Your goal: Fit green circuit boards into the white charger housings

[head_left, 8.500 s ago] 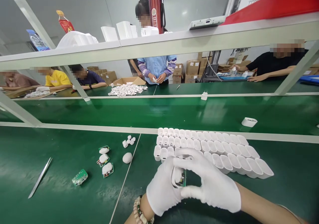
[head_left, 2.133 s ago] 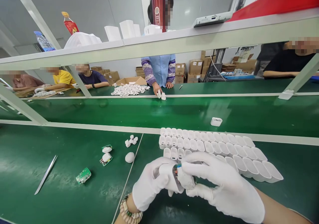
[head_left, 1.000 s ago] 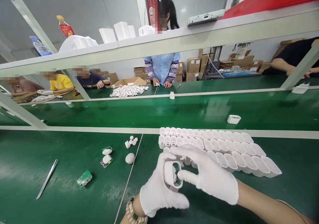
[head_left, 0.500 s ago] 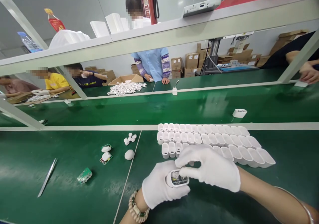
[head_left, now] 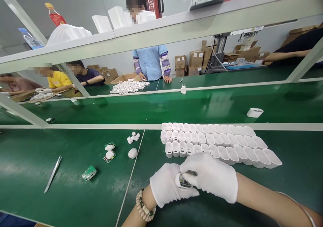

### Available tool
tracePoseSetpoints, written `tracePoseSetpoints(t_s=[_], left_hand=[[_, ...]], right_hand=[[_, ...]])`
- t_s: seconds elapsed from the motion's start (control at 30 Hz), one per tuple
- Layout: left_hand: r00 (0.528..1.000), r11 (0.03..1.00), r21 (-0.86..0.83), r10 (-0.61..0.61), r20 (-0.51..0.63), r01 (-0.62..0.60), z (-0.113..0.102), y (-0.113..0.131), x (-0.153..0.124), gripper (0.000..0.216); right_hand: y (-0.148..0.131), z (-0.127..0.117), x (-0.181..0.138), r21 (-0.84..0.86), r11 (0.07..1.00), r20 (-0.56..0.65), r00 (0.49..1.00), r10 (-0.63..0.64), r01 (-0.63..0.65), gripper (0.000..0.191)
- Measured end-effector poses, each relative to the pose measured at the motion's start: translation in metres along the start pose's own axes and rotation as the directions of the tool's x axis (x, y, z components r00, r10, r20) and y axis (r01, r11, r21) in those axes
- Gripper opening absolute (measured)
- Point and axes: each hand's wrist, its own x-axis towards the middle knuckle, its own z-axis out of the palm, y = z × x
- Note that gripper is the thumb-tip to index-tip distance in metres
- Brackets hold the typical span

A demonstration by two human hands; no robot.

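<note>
A white charger housing (head_left: 178, 180) with a dark circuit board (head_left: 185, 182) in its open end sits in my gloved left hand (head_left: 169, 186), whose fingers wrap around it. My gloved right hand (head_left: 212, 177) is closed at the open end, thumb and fingertips pressed against the board and rim. Its fingers partly cover the opening. Just beyond the hands stand rows of empty white charger housings (head_left: 219, 140), open ends up. To the left lie loose green circuit boards (head_left: 89, 172), a white round lump (head_left: 132, 153) and several small white pieces (head_left: 133, 137).
Metal tweezers (head_left: 52, 174) lie on the green table at far left. Behind a pale rail, a green conveyor belt (head_left: 156, 107) carries a white charger (head_left: 254, 112) and a charger with prongs (head_left: 183, 89). A shelf (head_left: 151, 35) crosses above. Co-workers sit and stand beyond.
My right fingers have closed in on the housing's open end and cover more of it. The chargers on the belt have shifted right. A co-worker's hand at far right has left the belt.
</note>
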Motion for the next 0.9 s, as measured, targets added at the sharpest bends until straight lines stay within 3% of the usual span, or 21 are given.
tracePoseSetpoints(t_s=[0.17,0.27,0.37,0.5,0.6,0.7,0.8,0.9], left_hand=[[0.998,0.999,-0.041,0.006,-0.063,-0.009,-0.001,0.0,-0.001,0.03],[0.994,0.988,-0.145,-0.063,-0.091,0.05,-0.003,0.0,-0.002,0.027],[0.988,0.954,-0.29,-0.107,-0.11,0.071,-0.004,0.0,0.0,0.027],[0.973,0.946,-0.324,-0.081,-0.215,0.008,-0.003,-0.002,0.005,0.015],[0.955,0.955,-0.293,-0.13,-0.267,0.048,-0.005,-0.012,0.007,0.016],[0.899,0.975,-0.176,-0.199,-0.39,0.139,-0.014,-0.031,0.006,0.034],[0.837,0.956,0.018,-0.249,-0.487,0.294,-0.025,-0.046,0.006,0.051],[0.837,0.927,0.097,-0.277,-0.472,0.362,-0.029,-0.053,0.01,0.05]], right_hand=[[0.008,0.007,0.006,0.006,0.996,-0.093,0.992,-0.09,0.091,0.023],[0.021,-0.003,0.005,0.213,0.957,-0.121,0.977,-0.175,0.197,0.024],[0.026,-0.014,0.001,0.373,0.902,-0.115,0.976,-0.186,0.216,0.027],[0.012,-0.01,-0.002,0.241,0.957,-0.096,0.986,-0.139,0.159,0.019],[0.006,-0.007,0.007,0.134,0.98,-0.153,0.98,-0.124,0.144,0.008],[0.024,-0.024,0.033,0.06,0.995,-0.26,0.964,-0.059,0.078,0.011],[0.055,-0.052,0.069,-0.041,0.993,-0.347,0.934,0.086,-0.107,0.01],[0.077,-0.068,0.099,-0.098,0.977,-0.325,0.934,0.148,-0.189,0.022]])
